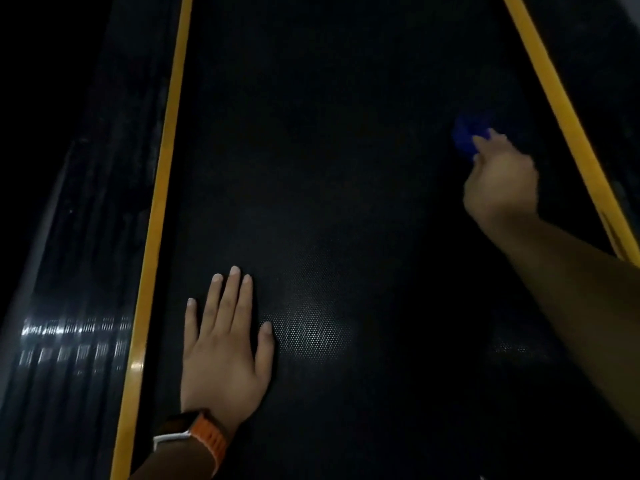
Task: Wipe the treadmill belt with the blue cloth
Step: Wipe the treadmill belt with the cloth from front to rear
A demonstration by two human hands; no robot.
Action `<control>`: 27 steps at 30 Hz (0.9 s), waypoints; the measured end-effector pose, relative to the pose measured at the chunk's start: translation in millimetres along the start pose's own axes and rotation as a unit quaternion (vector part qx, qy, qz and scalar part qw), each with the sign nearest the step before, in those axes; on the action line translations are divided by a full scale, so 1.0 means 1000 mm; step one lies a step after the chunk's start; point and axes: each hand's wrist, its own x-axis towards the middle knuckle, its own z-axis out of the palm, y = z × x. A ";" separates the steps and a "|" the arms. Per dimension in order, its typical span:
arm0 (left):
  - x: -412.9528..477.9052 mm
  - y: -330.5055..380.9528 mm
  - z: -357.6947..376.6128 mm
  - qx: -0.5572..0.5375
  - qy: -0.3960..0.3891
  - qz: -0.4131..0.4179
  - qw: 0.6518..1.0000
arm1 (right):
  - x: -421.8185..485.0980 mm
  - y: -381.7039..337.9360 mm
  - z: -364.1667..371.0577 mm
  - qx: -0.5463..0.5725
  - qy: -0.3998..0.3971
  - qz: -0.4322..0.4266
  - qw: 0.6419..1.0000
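Note:
The black textured treadmill belt [329, 209] fills the middle of the head view, running away from me. My left hand [225, 344] lies flat on the near left part of the belt, fingers straight and together, an orange-strapped watch on its wrist. My right hand [500, 181] reaches out to the far right of the belt and grips the bunched blue cloth [467, 135], holding it against the belt close to the right yellow stripe. Most of the cloth is hidden under my fingers, and this hand is blurred.
A yellow stripe [162, 188] borders the belt on the left and another yellow stripe [554, 95] on the right. Beyond the left stripe lies the ribbed black side rail [79, 306] with bright reflections. The scene is dim.

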 end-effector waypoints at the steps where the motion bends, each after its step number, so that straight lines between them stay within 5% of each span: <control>1: 0.000 0.001 0.000 0.000 -0.001 0.000 1.000 | -0.016 -0.023 0.006 0.007 -0.003 -0.008 1.000; 3: 0.000 0.001 0.000 0.001 0.001 0.001 1.000 | -0.057 -0.069 0.027 0.048 -0.044 -0.134 0.989; 5: 0.000 0.000 0.000 0.003 0.004 0.000 1.000 | -0.093 -0.087 0.040 0.050 -0.122 -0.314 0.940; 7: 0.000 0.000 0.000 -0.001 0.007 0.002 1.000 | -0.083 -0.057 0.033 0.036 -0.126 -0.376 0.917; 11: 0.001 -0.001 0.000 -0.003 0.010 0.004 1.000 | -0.050 0.034 -0.010 -0.014 -0.022 -0.154 0.988; 13: 0.001 -0.001 0.000 -0.004 0.013 0.002 1.000 | -0.072 0.013 -0.004 0.010 -0.001 -0.038 0.999; 15: 0.001 0.000 0.000 -0.004 0.015 0.000 1.000 | -0.113 -0.046 0.018 0.071 -0.017 -0.075 0.995; 19: 0.002 0.001 -0.001 0.003 0.017 -0.001 1.000 | -0.150 -0.074 0.027 0.077 -0.132 -0.374 0.915; 21: 0.002 0.002 -0.001 0.002 0.013 -0.002 1.000 | -0.124 -0.015 0.012 0.057 -0.094 -0.338 0.935; 24: 0.000 0.003 -0.001 0.008 0.015 -0.003 1.000 | -0.110 0.059 -0.022 0.010 -0.039 -0.101 0.994; 25: -0.001 0.004 -0.001 0.011 0.015 -0.004 1.000 | -0.116 0.051 -0.022 0.017 -0.032 -0.032 0.999; 27: -0.002 0.007 0.000 0.024 0.013 -0.008 1.000 | -0.137 -0.002 -0.008 0.040 -0.041 -0.030 0.998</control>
